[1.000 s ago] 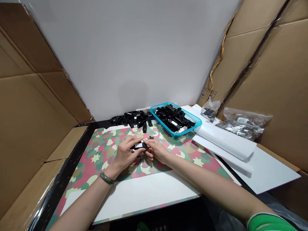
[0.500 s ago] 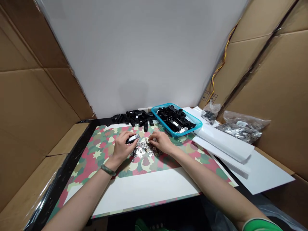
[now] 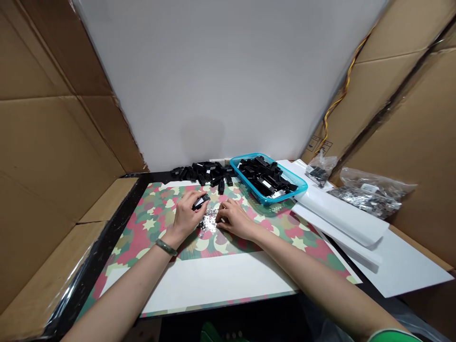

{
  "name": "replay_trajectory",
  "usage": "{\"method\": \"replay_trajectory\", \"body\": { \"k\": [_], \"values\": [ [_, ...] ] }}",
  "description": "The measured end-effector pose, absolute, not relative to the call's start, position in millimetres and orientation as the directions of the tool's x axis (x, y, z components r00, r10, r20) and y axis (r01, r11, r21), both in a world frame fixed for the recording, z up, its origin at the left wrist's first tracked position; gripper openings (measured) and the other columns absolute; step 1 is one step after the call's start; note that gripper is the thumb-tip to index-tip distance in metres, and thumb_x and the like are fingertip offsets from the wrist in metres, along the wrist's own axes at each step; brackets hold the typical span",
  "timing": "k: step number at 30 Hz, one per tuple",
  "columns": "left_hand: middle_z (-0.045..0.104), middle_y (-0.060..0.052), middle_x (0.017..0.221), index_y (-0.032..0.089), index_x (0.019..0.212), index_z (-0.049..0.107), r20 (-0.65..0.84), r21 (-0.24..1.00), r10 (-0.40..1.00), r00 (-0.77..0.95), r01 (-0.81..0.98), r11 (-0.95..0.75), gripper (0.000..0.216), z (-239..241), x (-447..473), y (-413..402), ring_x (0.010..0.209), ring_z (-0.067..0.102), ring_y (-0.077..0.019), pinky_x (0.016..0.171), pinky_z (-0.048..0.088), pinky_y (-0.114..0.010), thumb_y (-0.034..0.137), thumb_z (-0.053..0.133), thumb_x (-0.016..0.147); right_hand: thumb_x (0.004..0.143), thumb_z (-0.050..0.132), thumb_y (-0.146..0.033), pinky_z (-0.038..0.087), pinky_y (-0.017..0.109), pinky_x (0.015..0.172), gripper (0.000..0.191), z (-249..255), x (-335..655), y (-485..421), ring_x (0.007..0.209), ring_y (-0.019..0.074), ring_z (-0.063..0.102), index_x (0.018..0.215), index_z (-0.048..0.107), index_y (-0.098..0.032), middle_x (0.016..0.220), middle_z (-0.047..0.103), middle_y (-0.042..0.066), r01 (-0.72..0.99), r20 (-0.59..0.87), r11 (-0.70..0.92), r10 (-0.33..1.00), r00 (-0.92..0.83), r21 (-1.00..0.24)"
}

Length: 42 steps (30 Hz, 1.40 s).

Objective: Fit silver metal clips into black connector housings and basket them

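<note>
My left hand is closed round a small black rectangular part and holds it just above a patterned mat. Between my hands lies a small heap of shiny metal pieces. My right hand rests palm down on the mat, fingertips pinched at the right edge of that heap; what they hold is too small to make out. A green bangle circles my left wrist.
A loose pile of black parts lies at the back of the mat. A blue basket of the same parts stands to its right. White sheets and two clear bags of parts lie at the right. Cardboard walls enclose the bench.
My hands were together on the black part a second ago. They have parted: the left keeps the part, and the right has gone down to the metal pieces.
</note>
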State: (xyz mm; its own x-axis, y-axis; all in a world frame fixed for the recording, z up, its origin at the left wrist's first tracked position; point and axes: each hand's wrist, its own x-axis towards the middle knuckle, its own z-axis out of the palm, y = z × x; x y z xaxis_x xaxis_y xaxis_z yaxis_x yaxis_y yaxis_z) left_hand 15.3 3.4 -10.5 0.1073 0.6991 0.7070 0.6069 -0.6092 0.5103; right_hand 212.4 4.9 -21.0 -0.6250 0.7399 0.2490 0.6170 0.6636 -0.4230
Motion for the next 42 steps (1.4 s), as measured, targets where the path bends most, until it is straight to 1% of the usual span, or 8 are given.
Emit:
{"method": "replay_trajectory", "body": {
  "k": [5, 8, 12, 15, 18, 27, 34, 42],
  "values": [
    [0.072, -0.010, 0.093, 0.020, 0.095, 0.071, 0.657, 0.593, 0.750, 0.080, 0.559, -0.579, 0.015, -10, 16, 3, 0.089, 0.066, -0.0250, 0.080, 0.050, -0.036, 0.024, 0.065, 0.082, 0.079, 0.077, -0.017, 0.039, 0.035, 0.082, 0.011, -23, 213, 8, 0.092, 0.0222, 0.050, 0.081, 0.066, -0.017, 0.088, 0.062, 0.005, 0.606, 0.255, 0.637, 0.760, -0.598, -0.477],
    [0.073, -0.010, 0.093, 0.020, 0.092, 0.073, 0.566, 0.732, 0.824, -0.007, 0.464, -0.499, 0.017, -9, 18, 2, 0.090, 0.066, -0.0253, 0.081, 0.049, -0.037, 0.029, 0.070, 0.078, 0.080, 0.074, -0.014, 0.040, 0.032, 0.077, 0.012, -24, 216, 10, 0.082, 0.0191, 0.053, 0.076, 0.063, -0.017, 0.078, 0.063, 0.002, 0.522, 0.340, 0.657, 0.741, -0.579, -0.544],
    [0.074, -0.011, 0.103, 0.018, 0.103, 0.074, 0.223, 0.973, 0.972, -0.080, 0.085, -0.216, 0.037, -7, 25, 0, 0.089, 0.066, -0.0225, 0.077, 0.050, -0.033, 0.038, 0.075, 0.073, 0.084, 0.064, -0.011, 0.042, 0.026, 0.064, 0.011, -21, 220, 12, 0.068, 0.0148, 0.057, 0.076, 0.062, -0.018, 0.075, 0.065, 0.002, 0.345, 0.571, 0.693, 0.718, -0.398, -0.632],
    [0.075, -0.008, 0.095, 0.017, 0.101, 0.075, -0.029, 0.973, 0.999, -0.013, -0.228, 0.025, 0.046, -8, 33, -4, 0.079, 0.066, -0.0183, 0.072, 0.050, -0.029, 0.039, 0.083, 0.062, 0.088, 0.061, -0.014, 0.043, 0.026, 0.060, 0.010, -18, 221, 11, 0.065, 0.0144, 0.059, 0.079, 0.063, -0.018, 0.074, 0.066, 0.002, 0.297, 0.700, 0.757, 0.652, -0.291, -0.581],
    [0.074, -0.005, 0.080, 0.015, 0.088, 0.076, -0.176, 0.917, 0.983, 0.044, -0.357, 0.180, 0.042, -10, 39, -8, 0.066, 0.064, -0.0132, 0.064, 0.049, -0.024, 0.037, 0.088, 0.054, 0.091, 0.060, -0.017, 0.046, 0.026, 0.063, 0.010, -18, 220, 10, 0.067, 0.0150, 0.061, 0.081, 0.064, -0.019, 0.075, 0.066, 0.003, 0.297, 0.773, 0.814, 0.573, -0.273, -0.499],
    [0.068, -0.002, 0.071, 0.013, 0.080, 0.073, -0.203, 0.922, 0.967, 0.157, -0.302, 0.242, 0.037, -12, 40, -11, 0.059, 0.061, -0.0102, 0.054, 0.047, -0.020, 0.038, 0.089, 0.056, 0.092, 0.057, -0.017, 0.043, 0.025, 0.058, 0.006, -18, 220, 9, 0.062, 0.0142, 0.060, 0.090, 0.062, -0.018, 0.074, 0.068, 0.003, 0.473, 0.807, 0.825, 0.491, -0.328, -0.309],
    [0.065, -0.001, 0.064, 0.014, 0.083, 0.072, -0.216, 0.943, 0.956, 0.198, -0.213, 0.257, 0.038, -9, 40, -14, 0.048, 0.055, -0.0086, 0.046, 0.041, -0.020, 0.040, 0.088, 0.059, 0.090, 0.055, -0.013, 0.047, 0.026, 0.062, 0.009, -18, 221, 8, 0.066, 0.0152, 0.063, 0.092, 0.062, -0.019, 0.078, 0.070, 0.004, 0.467, 0.786, 0.825, 0.505, -0.358, -0.318],
    [0.070, -0.006, 0.075, 0.014, 0.086, 0.075, -0.184, 0.951, 0.944, 0.276, -0.194, 0.242, 0.039, -7, 41, -15, 0.066, 0.065, -0.0144, 0.059, 0.051, -0.023, 0.038, 0.089, 0.059, 0.089, 0.057, -0.011, 0.049, 0.026, 0.062, 0.011, -19, 221, 7, 0.069, 0.0162, 0.065, 0.094, 0.062, -0.019, 0.080, 0.071, 0.005, 0.432, 0.809, 0.855, 0.459, -0.367, -0.288]
  ]
}}
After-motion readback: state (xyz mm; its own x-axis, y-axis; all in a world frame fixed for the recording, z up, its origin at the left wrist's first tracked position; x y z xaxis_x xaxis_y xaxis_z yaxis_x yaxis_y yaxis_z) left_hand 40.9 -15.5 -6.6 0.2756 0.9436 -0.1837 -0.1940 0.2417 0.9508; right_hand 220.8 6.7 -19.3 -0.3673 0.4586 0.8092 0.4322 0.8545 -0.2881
